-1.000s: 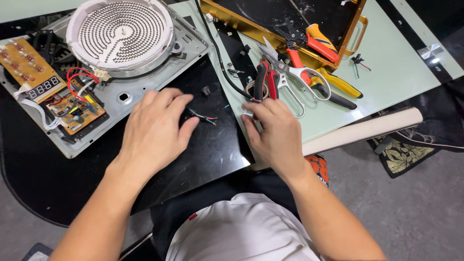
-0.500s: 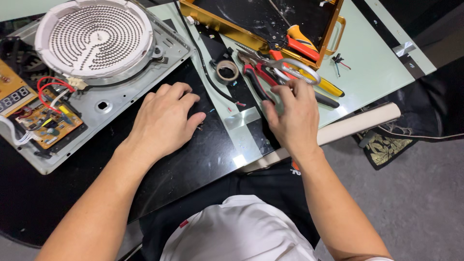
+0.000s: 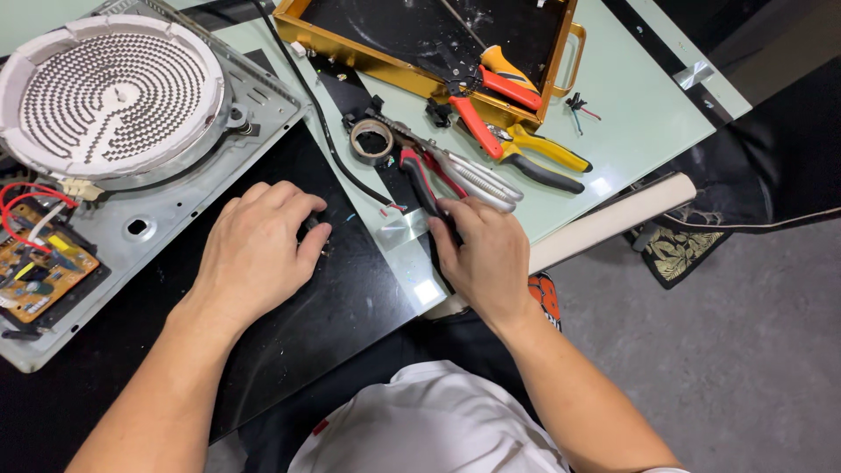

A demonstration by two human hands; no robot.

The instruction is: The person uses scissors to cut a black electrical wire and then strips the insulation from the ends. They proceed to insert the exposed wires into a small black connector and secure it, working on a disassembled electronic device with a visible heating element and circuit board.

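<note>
Pliers [image 3: 419,180] with red-and-black handles lie on the pale green worktop [image 3: 648,114], their handle ends under the fingertips of the right hand.

At far left an opened cooker base [image 3: 166,206] of grey metal carries a round white heating coil [image 3: 105,88]. Below the coil sits an orange circuit board [image 3: 39,271] with red wires [image 3: 26,197] looping above it. The base rests on a black glass panel [image 3: 350,307].

The left hand [image 3: 258,250] lies palm down on that panel, just beside the base's corner, fingers loosely curled together. Something small and dark sits at its fingertips, but I cannot tell whether it is pinched or only touched.

A black cable [image 3: 320,131] runs from the top edge down to the panel's border. Next comes a tape roll [image 3: 372,140], just left of the pliers.

The right hand [image 3: 486,258] rests at the worktop's near edge, fingers bent and closed down on the pliers' handles. Silver scissors [image 3: 477,180] lie touching the pliers on their right.

Further back stands a gold-rimmed tray [image 3: 368,61] with a black floor. Orange-handled cutters [image 3: 491,83] rest over its near rim, and yellow-and-black pliers [image 3: 543,158] lie just below them. A cream roll [image 3: 613,219] sticks out under the worktop's right edge.
</note>
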